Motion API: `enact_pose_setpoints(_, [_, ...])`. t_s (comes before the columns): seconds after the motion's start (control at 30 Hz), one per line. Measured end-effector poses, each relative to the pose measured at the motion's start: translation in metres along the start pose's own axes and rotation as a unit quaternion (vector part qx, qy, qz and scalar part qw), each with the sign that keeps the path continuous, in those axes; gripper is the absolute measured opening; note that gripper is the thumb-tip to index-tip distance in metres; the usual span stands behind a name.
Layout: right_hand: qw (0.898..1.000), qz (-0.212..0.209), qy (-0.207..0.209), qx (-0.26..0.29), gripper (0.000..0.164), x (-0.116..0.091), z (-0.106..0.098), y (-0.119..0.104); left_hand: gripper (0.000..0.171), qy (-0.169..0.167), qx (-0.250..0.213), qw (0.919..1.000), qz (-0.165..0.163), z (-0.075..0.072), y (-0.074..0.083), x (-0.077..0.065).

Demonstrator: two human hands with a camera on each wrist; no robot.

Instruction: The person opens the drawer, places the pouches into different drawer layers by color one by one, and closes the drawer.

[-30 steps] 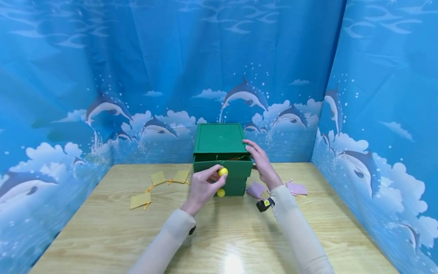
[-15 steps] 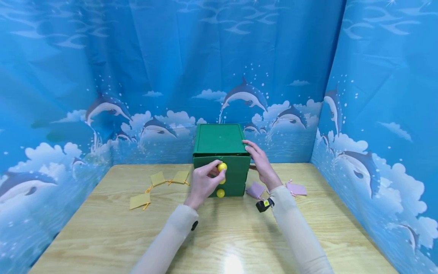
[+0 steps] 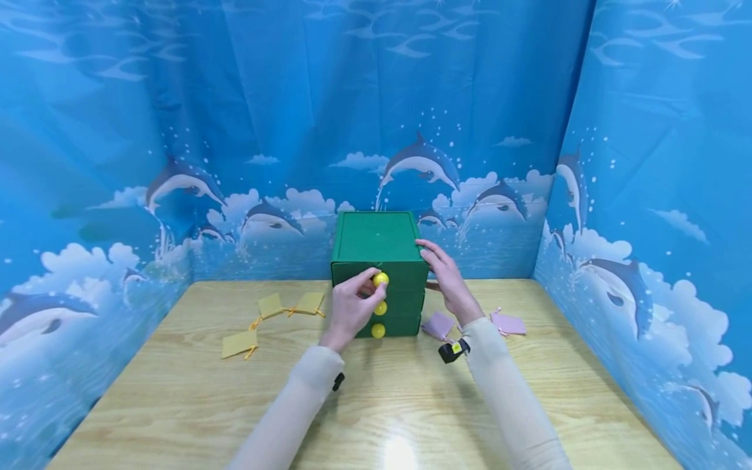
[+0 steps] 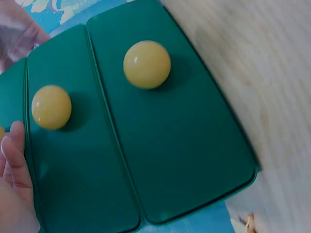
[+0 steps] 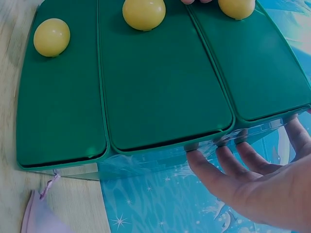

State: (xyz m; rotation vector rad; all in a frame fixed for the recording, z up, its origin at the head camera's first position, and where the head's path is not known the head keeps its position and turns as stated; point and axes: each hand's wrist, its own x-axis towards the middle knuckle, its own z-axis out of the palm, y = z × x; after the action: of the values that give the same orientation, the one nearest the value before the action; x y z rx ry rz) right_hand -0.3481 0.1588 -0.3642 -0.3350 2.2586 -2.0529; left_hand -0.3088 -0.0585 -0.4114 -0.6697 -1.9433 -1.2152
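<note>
A green three-drawer box [image 3: 405, 294] stands on the table with its top drawer flush in the front. Each drawer carries a round yellow knob. My left hand [image 3: 350, 307] pinches the top knob [image 3: 381, 279] between thumb and fingers; the middle knob [image 4: 51, 107] and bottom knob [image 4: 146, 64] show below it. My right hand [image 3: 449, 281] rests against the box's right side, its straight fingers [image 5: 214, 172] touching the clear side wall in the right wrist view. What the drawers hold is hidden.
Several yellow drawstring pouches [image 3: 240, 343] lie left of the box on the wooden table [image 3: 176, 405]. To its right are a purple pouch [image 3: 438, 325] beside my right wrist and another purple pouch [image 3: 508, 324] farther right. A blue dolphin-print curtain [image 3: 282, 130] hangs behind.
My left hand has pushed the top drawer from partly out to fully in, away from me. The middle knob has come into view. My right hand has stayed on the box's side.
</note>
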Motion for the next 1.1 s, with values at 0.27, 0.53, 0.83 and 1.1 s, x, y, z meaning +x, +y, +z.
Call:
enact_pose_setpoints(0.27, [1.000,-0.004,-0.007,0.001,0.049,-0.002,0.001,-0.001,0.030,0.022,-0.034,0.9988,-0.027,-0.001,0.002,-0.010])
enact_pose_setpoints(0.53, [1.000,-0.005,-0.004,-0.003,0.046,0.000,0.001,-0.001,0.027,0.024,-0.066,0.9946,-0.077,-0.004,-0.001,-0.015])
enact_pose_setpoints(0.83, [1.000,-0.009,-0.005,-0.006,0.046,-0.001,0.000,-0.002,0.017,-0.103,-0.029,0.9827,-0.151,-0.013,-0.005,-0.019])
enact_pose_setpoints(1.1, [1.000,-0.005,-0.005,0.003,0.047,0.000,-0.001,0.001,0.028,-0.223,0.026,0.9619,-0.156,-0.015,-0.009,-0.023])
